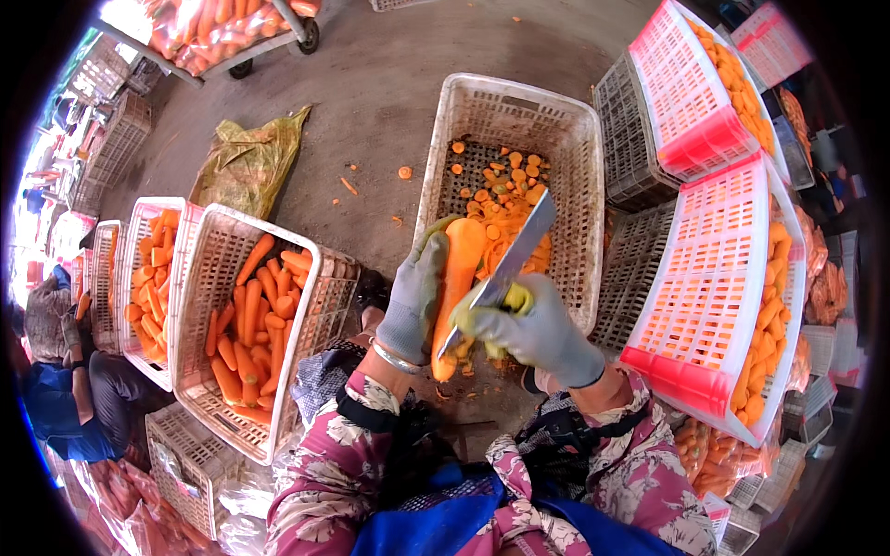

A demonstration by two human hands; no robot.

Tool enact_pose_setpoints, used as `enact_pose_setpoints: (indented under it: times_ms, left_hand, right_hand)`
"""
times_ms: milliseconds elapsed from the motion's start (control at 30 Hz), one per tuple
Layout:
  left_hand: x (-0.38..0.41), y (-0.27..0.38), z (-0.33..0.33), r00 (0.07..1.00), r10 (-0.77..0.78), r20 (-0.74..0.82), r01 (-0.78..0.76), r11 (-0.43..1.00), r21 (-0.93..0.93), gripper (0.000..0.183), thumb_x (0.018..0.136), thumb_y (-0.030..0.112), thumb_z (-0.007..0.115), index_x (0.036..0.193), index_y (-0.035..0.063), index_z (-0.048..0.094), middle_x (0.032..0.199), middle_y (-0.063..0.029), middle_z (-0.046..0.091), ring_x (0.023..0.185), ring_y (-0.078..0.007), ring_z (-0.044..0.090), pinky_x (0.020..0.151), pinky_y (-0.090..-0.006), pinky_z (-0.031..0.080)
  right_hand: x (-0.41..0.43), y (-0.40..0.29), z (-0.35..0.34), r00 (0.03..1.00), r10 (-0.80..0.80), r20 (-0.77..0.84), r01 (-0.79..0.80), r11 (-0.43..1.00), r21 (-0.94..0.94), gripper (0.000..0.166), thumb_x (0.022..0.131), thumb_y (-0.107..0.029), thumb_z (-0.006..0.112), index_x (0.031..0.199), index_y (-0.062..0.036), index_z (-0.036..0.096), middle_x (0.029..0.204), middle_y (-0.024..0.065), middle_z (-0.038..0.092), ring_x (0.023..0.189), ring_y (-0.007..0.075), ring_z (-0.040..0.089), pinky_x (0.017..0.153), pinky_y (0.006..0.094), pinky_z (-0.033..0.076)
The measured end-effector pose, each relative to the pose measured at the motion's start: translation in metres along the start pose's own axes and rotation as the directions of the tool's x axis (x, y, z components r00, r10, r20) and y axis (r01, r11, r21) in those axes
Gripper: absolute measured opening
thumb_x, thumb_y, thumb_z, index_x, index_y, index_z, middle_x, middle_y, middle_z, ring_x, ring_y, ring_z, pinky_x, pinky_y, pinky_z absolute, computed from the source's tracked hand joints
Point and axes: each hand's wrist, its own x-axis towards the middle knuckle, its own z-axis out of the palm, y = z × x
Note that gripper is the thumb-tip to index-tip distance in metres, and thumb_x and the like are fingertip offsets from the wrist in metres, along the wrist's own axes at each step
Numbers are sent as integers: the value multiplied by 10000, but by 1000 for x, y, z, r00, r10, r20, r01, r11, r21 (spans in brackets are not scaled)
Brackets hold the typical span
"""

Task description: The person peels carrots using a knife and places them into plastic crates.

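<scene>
A large carrot lies in my gloved left hand, its thick end pointing away from me. My gloved right hand is closed around a knife with a broad metal blade, which slants up and to the right. The tool's lower end is close to the carrot's narrow tip; whether it touches is hard to tell. Below and beyond my hands stands a dirty white plastic crate holding carrot peelings and round cut slices. The carrot and my hands hide part of the peelings.
Crates of carrots stand at my left; tilted white and red crates of carrots are on the right. A yellowish sack lies on the floor. A wheeled cart carries bagged carrots. A seated co-worker is at far left.
</scene>
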Motion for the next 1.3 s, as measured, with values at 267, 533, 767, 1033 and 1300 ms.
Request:
enact_pose_setpoints:
  times_ms: [267, 533, 767, 1033, 1300]
  left_hand:
    - [-21, 9, 27, 973, -226, 45, 209, 948, 241, 488, 1041, 391, 443, 1415, 77, 442, 959, -90, 623, 597, -163, 605, 459, -273, 515]
    - [-21, 15, 31, 995, -79, 55, 85, 990, -113, 586, 1011, 413, 513, 1476, 98, 346, 1168, -150, 561, 817, -192, 630, 698, -295, 569]
    - [-8, 5, -5, 993, -118, -18, 115, 987, -111, 526, 1026, 388, 491, 1426, 61, 392, 1105, -141, 618, 911, -237, 653, 756, -366, 581]
    - [-4, 1, 2, 989, -97, -108, 112, 985, 135, 415, 1048, 354, 437, 1266, 11, 522, 1084, -109, 658, 953, -212, 665, 848, -359, 566]
    - [-17, 3, 25, 975, -223, 13, 209, 931, 301, 539, 1030, 413, 444, 1418, 40, 420, 935, -126, 633, 637, -165, 624, 500, -277, 550]
  right_hand:
    - [35, 7, -79, 866, -224, -448, 204, 975, -94, 209, 910, -173, 703, 928, 32, 668, 758, 60, 655, 530, 92, 574, 475, 228, 473]
    - [40, 5, -76, 801, -232, -552, 268, 963, -17, 259, 908, -220, 721, 962, 25, 658, 785, 103, 701, 534, 82, 564, 453, 216, 445]
    - [3, -7, 3, 992, -125, -30, 125, 992, -6, 273, 917, -269, 717, 944, 1, 691, 745, 45, 684, 621, 60, 579, 542, 227, 463]
    - [1, -12, -6, 998, 67, -3, -67, 998, -3, 305, 899, -327, 740, 922, -24, 707, 702, -7, 641, 609, 37, 539, 546, 222, 432]
    - [26, 2, -65, 934, -112, -338, 116, 993, -9, 213, 936, -206, 681, 952, 4, 705, 759, 79, 697, 488, 64, 513, 429, 196, 385]
